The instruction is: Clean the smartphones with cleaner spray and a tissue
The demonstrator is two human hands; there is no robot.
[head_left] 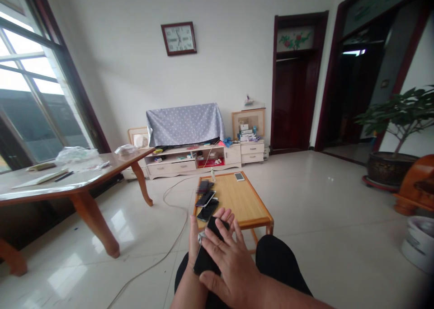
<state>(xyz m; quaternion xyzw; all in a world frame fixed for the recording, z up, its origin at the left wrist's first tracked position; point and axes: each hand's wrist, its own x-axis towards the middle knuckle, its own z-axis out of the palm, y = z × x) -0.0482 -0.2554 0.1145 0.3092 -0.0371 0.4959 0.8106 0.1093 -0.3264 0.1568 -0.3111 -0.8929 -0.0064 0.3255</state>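
Note:
A black smartphone (204, 261) lies tilted in my left hand (193, 243), low in the middle of the head view. The left thumb runs along one side of it and the fingertips show past its far end. My right hand (233, 259) is over the phone's screen, fingers extended. Under its fingertips a small greyish-white cloth (201, 236) pokes out, pressed against the screen; most of it is hidden. Just beyond my hands, several phones (207, 209) are at the left side of the low wooden table (240, 200), partly blurred out.
A white phone (239, 176) and a small bottle (213, 173) stand apart on the low table's far part. To the left is a larger wooden table (101, 164) with plastic bags. A cable (176, 241) crosses the tiled floor. A white bucket (418, 243) stands right.

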